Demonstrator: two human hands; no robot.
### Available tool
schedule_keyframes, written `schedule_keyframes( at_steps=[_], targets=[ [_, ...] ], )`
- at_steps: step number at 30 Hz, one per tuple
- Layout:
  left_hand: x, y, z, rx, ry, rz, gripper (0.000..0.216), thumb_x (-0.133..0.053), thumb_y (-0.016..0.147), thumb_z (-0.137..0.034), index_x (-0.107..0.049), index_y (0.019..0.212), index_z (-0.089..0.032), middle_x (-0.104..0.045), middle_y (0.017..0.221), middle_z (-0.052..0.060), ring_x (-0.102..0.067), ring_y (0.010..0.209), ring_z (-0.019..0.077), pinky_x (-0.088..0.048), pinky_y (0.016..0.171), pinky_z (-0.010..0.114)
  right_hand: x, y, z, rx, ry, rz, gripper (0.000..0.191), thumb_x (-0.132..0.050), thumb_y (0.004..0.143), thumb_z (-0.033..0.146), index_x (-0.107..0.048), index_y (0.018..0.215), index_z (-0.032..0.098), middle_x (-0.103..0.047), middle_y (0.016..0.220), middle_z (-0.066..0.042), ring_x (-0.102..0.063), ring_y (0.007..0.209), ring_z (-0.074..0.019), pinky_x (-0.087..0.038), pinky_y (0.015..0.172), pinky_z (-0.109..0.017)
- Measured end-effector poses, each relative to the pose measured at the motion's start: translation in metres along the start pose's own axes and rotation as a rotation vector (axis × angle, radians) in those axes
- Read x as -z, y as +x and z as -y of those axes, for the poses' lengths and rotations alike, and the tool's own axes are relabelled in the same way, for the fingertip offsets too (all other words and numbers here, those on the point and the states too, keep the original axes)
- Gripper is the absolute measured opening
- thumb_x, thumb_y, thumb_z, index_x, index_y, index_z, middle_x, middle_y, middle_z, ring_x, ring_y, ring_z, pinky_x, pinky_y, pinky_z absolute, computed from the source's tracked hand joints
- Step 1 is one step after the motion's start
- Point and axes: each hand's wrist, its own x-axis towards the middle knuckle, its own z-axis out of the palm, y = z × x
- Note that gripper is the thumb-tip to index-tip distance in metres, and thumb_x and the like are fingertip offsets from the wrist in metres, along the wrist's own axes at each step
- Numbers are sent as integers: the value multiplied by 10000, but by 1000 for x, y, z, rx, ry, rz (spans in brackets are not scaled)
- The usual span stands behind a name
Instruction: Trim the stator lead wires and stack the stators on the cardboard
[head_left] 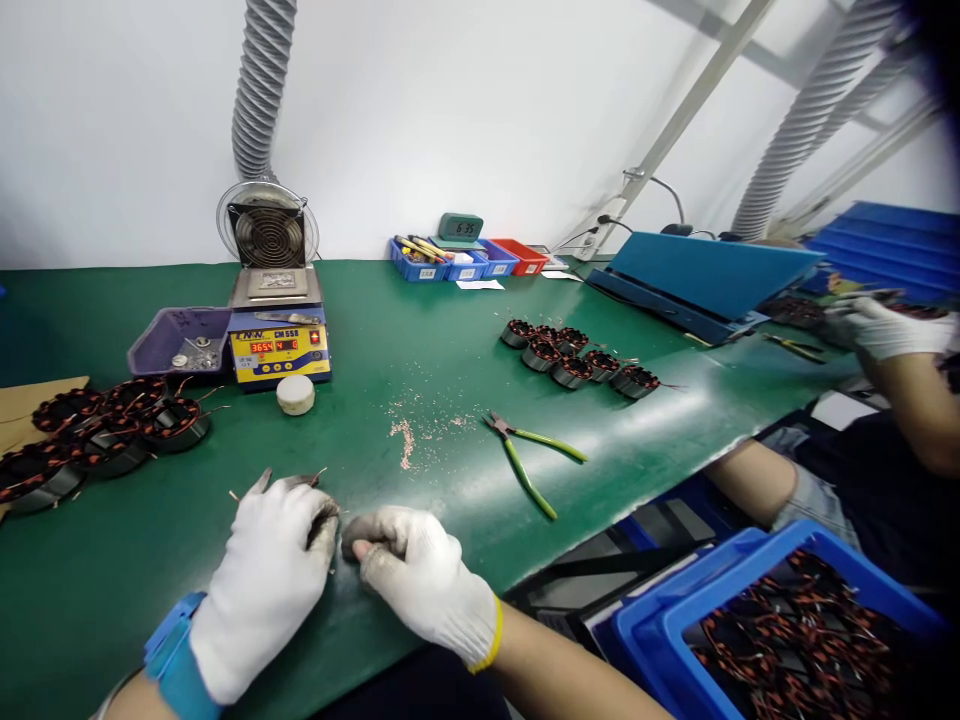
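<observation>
My left hand (279, 565), in a white glove with darkened fingertips, curls around a wound motor stator that is almost wholly hidden by the fingers. Thin wire ends (322, 474) poke out past the glove. Close by on the right, my right hand (416, 565), gloved too, has thumb and fingers pressed together; whatever is in that pinch is hidden. Green-handled cutting pliers (529, 455) lie spread on the green bench (420, 350), beyond my right hand. Copper-coloured wire clippings (405, 440) are scattered to the left of the pliers.
Wound stators stand in groups at left (112, 440) and back right (570, 360). A yellow-blue solder pot (279, 345), purple tray (161, 345) and white round tin (295, 395) are behind. A blue crate (652, 620) of stators sits lower right. A co-worker's gloved hand (892, 325) is far right.
</observation>
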Motion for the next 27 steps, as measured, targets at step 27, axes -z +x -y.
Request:
schedule_keyframes(
  at_steps=[27],
  targets=[
    [3, 1, -2, 76, -97, 65, 198, -419, 873, -249, -589, 785, -197, -589, 826, 54, -513, 817, 227, -410, 771, 390, -10, -3, -9, 522, -114, -348, 234, -601, 744, 73, -663, 930, 202, -685, 1023, -2, -645, 937, -127, -500, 823, -176]
  ],
)
